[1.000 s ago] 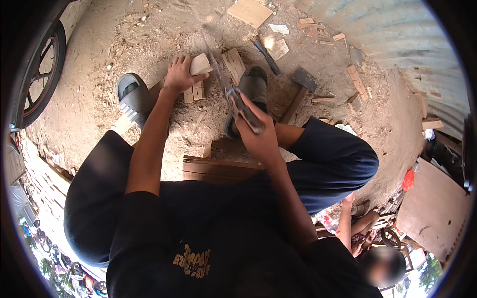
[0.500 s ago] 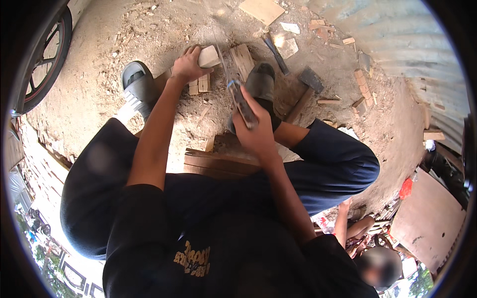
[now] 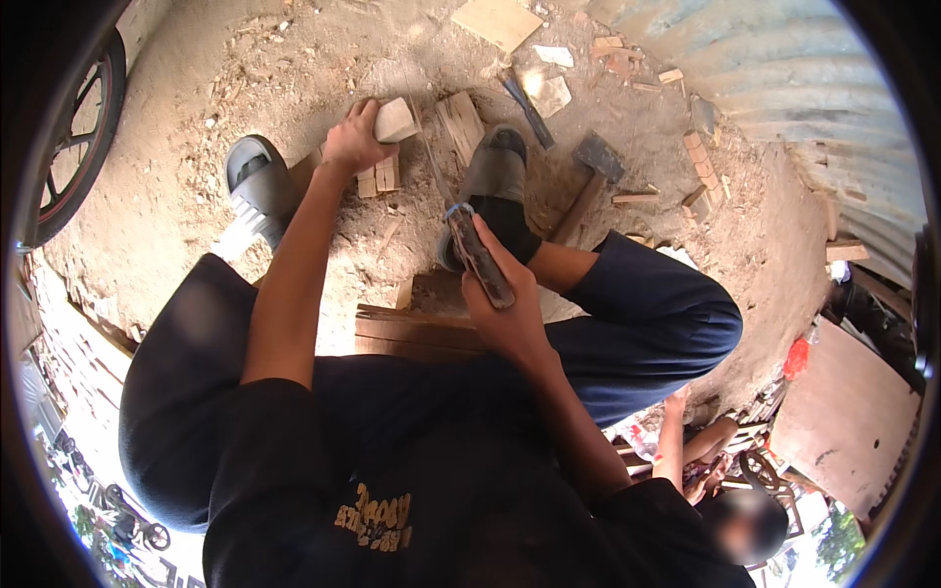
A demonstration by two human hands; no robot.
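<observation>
In the head view, dirt ground [image 3: 314, 49] spreads around two sandals [image 3: 267, 196], edged on the right by one corrugated wall [image 3: 784, 78]. Between the sandals, the left hand [image 3: 355, 143] grips one wooden block [image 3: 396, 122]; the right hand [image 3: 512, 312] clasps one saw [image 3: 474, 247], its blade [image 3: 438, 174] beside the block's right edge.

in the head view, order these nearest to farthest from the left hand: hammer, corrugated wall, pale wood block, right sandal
1. Pale wood block: gripped by the left hand.
2. Right sandal: to the hand's right.
3. Hammer: farther right, past the sandal.
4. Corrugated wall: at the upper right.
</observation>
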